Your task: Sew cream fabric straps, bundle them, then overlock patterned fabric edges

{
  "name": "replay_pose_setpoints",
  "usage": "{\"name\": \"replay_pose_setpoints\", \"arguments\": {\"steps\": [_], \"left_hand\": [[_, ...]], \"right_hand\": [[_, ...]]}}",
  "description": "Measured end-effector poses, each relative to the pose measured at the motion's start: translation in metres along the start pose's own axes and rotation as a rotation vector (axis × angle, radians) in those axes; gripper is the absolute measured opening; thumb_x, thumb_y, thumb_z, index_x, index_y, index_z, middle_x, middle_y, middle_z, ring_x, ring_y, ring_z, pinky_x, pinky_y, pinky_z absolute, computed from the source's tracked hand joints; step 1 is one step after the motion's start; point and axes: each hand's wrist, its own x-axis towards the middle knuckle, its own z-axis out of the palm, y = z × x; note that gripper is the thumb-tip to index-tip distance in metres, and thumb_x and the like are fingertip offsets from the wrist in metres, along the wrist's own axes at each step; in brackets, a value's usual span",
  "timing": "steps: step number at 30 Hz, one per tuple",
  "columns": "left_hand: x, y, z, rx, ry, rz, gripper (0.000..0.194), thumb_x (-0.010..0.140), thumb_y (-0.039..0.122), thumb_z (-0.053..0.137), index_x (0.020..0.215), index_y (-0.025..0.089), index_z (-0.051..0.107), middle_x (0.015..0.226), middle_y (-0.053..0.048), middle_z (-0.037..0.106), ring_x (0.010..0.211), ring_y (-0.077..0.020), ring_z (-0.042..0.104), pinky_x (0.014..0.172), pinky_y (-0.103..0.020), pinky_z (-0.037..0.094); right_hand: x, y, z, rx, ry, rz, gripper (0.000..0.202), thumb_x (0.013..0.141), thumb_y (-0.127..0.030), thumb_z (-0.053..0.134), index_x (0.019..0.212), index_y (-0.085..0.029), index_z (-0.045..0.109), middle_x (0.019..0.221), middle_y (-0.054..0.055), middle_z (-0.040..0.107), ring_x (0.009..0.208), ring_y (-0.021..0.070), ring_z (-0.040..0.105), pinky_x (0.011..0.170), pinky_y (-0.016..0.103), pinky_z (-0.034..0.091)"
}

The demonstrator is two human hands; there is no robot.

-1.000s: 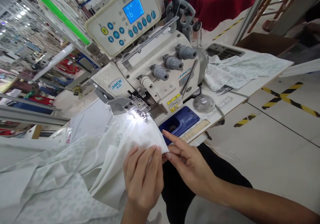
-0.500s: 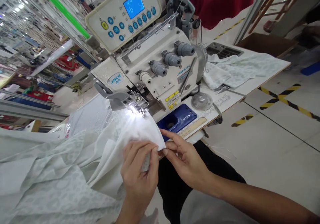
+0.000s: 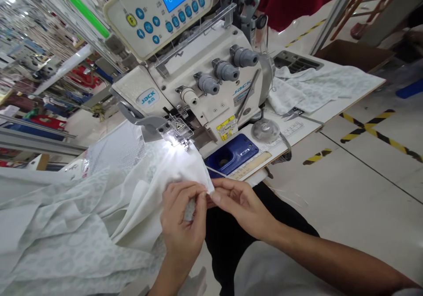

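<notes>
White fabric with a pale green print (image 3: 132,190) runs from the left up under the lit presser foot of an overlock sewing machine (image 3: 194,80). My left hand (image 3: 183,219) pinches the fabric's near edge between thumb and fingers. Right beside it, my right hand (image 3: 243,203) has its thumb and fingers closed on the corner of the same edge. The two sets of fingertips almost meet below the presser foot (image 3: 183,144). Beneath the fingers, the underside of the fabric is hidden.
A dark blue machine plate (image 3: 233,155) lies right of the fabric. Thread snips (image 3: 293,113) and more printed fabric (image 3: 320,86) rest on the table's right side. A control panel (image 3: 158,16) tops the machine. A cardboard box (image 3: 357,56) stands on the floor.
My right forefinger, which was stretched along the fabric edge, has drawn in toward the thumb. The left hand keeps its pinch. The whole view has shifted slightly.
</notes>
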Motion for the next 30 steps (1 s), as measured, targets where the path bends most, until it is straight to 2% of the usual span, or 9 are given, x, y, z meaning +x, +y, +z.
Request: {"name": "replay_pose_setpoints", "arguments": {"steps": [3,6,11,14,16,20,22,26,30], "left_hand": [[-0.004,-0.001,0.001,-0.04,0.021,-0.046,0.015,0.083,0.005,0.06,0.088,0.02,0.063,0.087,-0.002,0.065,0.086,-0.0175,0.06,0.078,-0.035,0.048],[-0.007,-0.001,0.0,-0.095,0.044,-0.107,0.017,0.085,0.005,0.059,0.09,0.02,0.064,0.089,-0.003,0.064,0.088,-0.0176,0.06,0.077,-0.034,0.049],[-0.004,0.001,0.002,0.088,0.098,0.113,0.02,0.077,-0.001,0.065,0.088,0.017,0.065,0.084,-0.004,0.067,0.082,-0.0173,0.059,0.078,-0.038,0.046],[-0.002,0.002,0.005,0.122,0.127,0.147,0.019,0.076,-0.001,0.066,0.085,0.016,0.065,0.082,-0.004,0.068,0.08,-0.017,0.059,0.078,-0.038,0.045],[-0.002,0.002,0.007,0.079,0.132,0.08,0.017,0.078,0.001,0.065,0.084,0.017,0.065,0.083,-0.003,0.067,0.081,-0.0168,0.059,0.077,-0.037,0.046],[-0.003,0.002,0.008,-0.13,0.152,-0.157,0.014,0.084,0.006,0.06,0.082,0.019,0.064,0.083,-0.002,0.063,0.083,-0.0157,0.059,0.074,-0.032,0.048],[-0.003,0.001,0.008,-0.189,0.165,-0.202,0.015,0.086,0.007,0.058,0.08,0.02,0.063,0.082,-0.001,0.062,0.083,-0.0151,0.059,0.076,-0.031,0.048],[-0.006,0.0,0.008,-0.123,0.136,-0.104,0.016,0.083,0.005,0.061,0.09,0.019,0.064,0.095,-0.005,0.064,0.093,-0.0175,0.06,0.082,-0.034,0.049],[-0.01,-0.005,0.009,0.024,0.104,0.032,0.034,0.079,0.002,0.065,0.111,0.017,0.065,0.109,-0.009,0.064,0.101,-0.0211,0.06,0.086,-0.039,0.05]], "right_hand": [[0.005,-0.003,-0.001,0.075,0.037,0.078,0.031,0.085,-0.044,0.068,0.092,-0.015,0.072,0.077,0.003,0.072,0.074,0.0168,0.071,0.082,0.038,0.058],[0.007,-0.003,-0.004,0.087,0.075,0.077,0.028,0.082,-0.042,0.072,0.089,-0.015,0.072,0.076,0.002,0.072,0.073,0.0162,0.071,0.081,0.036,0.058],[0.006,-0.006,-0.006,0.069,0.122,0.08,0.027,0.079,-0.04,0.074,0.088,-0.015,0.073,0.078,0.002,0.072,0.072,0.015,0.069,0.08,0.034,0.057],[0.007,-0.005,-0.006,0.02,0.132,0.06,0.024,0.077,-0.038,0.076,0.08,-0.015,0.072,0.074,0.001,0.071,0.07,0.0137,0.067,0.077,0.031,0.056],[0.008,-0.004,-0.006,0.004,0.152,0.052,0.023,0.075,-0.037,0.077,0.079,-0.015,0.071,0.074,0.001,0.07,0.069,0.013,0.066,0.074,0.029,0.055],[0.007,-0.002,-0.007,-0.028,0.195,0.054,0.022,0.077,-0.036,0.075,0.081,-0.016,0.066,0.071,-0.001,0.067,0.067,0.0108,0.063,0.069,0.025,0.052],[0.007,-0.001,-0.007,-0.052,0.212,0.029,0.021,0.079,-0.034,0.073,0.08,-0.016,0.064,0.07,-0.002,0.065,0.066,0.0098,0.061,0.067,0.023,0.049],[0.01,0.0,-0.005,-0.032,0.233,-0.029,0.022,0.078,-0.032,0.075,0.079,-0.017,0.06,0.072,-0.003,0.064,0.068,0.0094,0.06,0.066,0.021,0.047],[0.012,0.003,-0.003,-0.009,0.227,-0.036,0.025,0.076,-0.029,0.077,0.085,-0.019,0.056,0.074,-0.003,0.066,0.068,0.0103,0.062,0.066,0.022,0.047]]}}
